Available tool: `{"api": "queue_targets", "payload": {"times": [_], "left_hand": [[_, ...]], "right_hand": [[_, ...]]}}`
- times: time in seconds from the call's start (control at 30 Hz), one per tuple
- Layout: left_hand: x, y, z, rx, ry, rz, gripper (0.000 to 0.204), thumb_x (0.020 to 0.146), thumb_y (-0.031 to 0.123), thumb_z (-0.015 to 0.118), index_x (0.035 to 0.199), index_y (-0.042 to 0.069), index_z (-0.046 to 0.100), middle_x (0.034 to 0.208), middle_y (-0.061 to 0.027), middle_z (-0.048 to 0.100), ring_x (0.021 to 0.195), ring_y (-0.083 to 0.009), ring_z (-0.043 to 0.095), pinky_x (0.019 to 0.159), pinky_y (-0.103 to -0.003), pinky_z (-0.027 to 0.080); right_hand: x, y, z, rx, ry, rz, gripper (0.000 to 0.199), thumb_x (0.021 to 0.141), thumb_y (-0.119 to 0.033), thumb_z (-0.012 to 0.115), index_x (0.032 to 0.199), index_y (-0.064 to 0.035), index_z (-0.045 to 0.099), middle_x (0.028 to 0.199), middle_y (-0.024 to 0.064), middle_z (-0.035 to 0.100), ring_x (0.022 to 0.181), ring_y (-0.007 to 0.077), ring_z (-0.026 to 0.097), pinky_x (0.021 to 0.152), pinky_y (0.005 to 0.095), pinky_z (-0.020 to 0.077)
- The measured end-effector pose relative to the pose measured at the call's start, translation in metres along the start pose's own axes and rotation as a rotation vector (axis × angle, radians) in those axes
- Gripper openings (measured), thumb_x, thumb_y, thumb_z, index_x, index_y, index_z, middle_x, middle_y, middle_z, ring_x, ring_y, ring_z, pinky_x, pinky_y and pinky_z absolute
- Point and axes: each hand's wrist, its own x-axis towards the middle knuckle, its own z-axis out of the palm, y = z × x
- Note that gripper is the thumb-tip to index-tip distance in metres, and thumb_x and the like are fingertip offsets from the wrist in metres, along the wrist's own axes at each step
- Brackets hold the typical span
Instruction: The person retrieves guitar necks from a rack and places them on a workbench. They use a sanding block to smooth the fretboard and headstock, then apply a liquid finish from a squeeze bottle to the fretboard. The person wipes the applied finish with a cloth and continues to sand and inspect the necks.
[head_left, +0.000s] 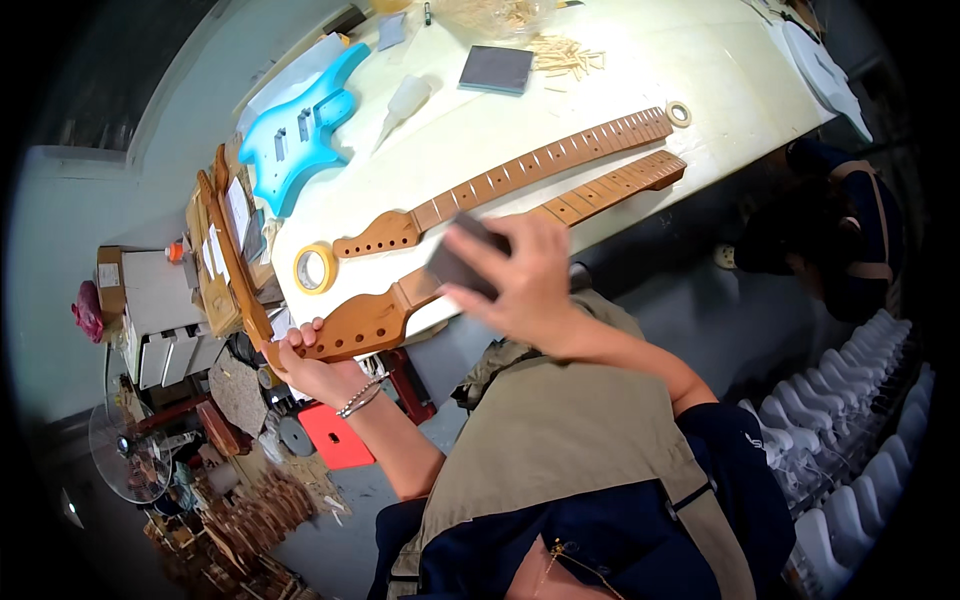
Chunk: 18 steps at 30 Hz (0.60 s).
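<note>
Head-cam view looking down at a pale workbench [640,70]. At its far edge sits a clear plastic container [497,14] w/ small light wooden sticks inside; more loose sticks [567,55] are spilled just beside it, next to a dark grey sanding block [496,69]. A white squeeze bottle [403,104] lies on its side near a blue guitar body [300,130]. Two wooden guitar necks lie roughly parallel across the bench: the far neck [520,170] rests untouched, w/ a small tape ring [679,113] at its end & a yellow tape roll [315,268] by its headstock. The near neck [600,190] sticks out over the bench edge. Left hand [305,355], wrist w/ a bead bracelet, is curled around the tip of that neck's headstock [365,322], forearm reaching up from lower centre. Right hand [525,280] is clamped on a dark sanding pad [462,260], pressed flat on the near neck just past the headstock, wrist bent, elbow out to the right. Hands are apart, one at each end of the headstock. Another person [840,240] crouches right of the bench.
</note>
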Motion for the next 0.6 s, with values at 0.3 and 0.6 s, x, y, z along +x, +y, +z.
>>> {"api": "queue_targets", "payload": {"times": [0.3, 0.6], "left_hand": [[-0.003, -0.002, 0.004, 0.041, -0.009, 0.060, 0.027, 0.087, 0.001, 0.039, 0.113, 0.004, 0.040, 0.067, -0.0023, 0.041, 0.057, -0.0127, 0.042, 0.060, -0.031, 0.048], [0.014, -0.008, -0.019, -0.017, -0.016, 0.034, 0.019, 0.089, 0.003, 0.041, 0.107, 0.007, 0.045, 0.069, -0.0024, 0.042, 0.061, -0.0134, 0.042, 0.064, -0.032, 0.045]], "right_hand": [[0.002, 0.001, -0.002, -0.069, -0.023, -0.050, 0.049, 0.064, -0.039, 0.071, 0.108, -0.0199, 0.062, 0.099, 0.0065, 0.053, 0.092, 0.0232, 0.047, 0.076, 0.0405, 0.0300], [-0.021, 0.117, -0.041, -0.208, 0.044, 0.093, 0.046, 0.063, -0.044, 0.070, 0.103, -0.0226, 0.065, 0.095, 0.0044, 0.058, 0.089, 0.0231, 0.051, 0.079, 0.0416, 0.0352]]}}
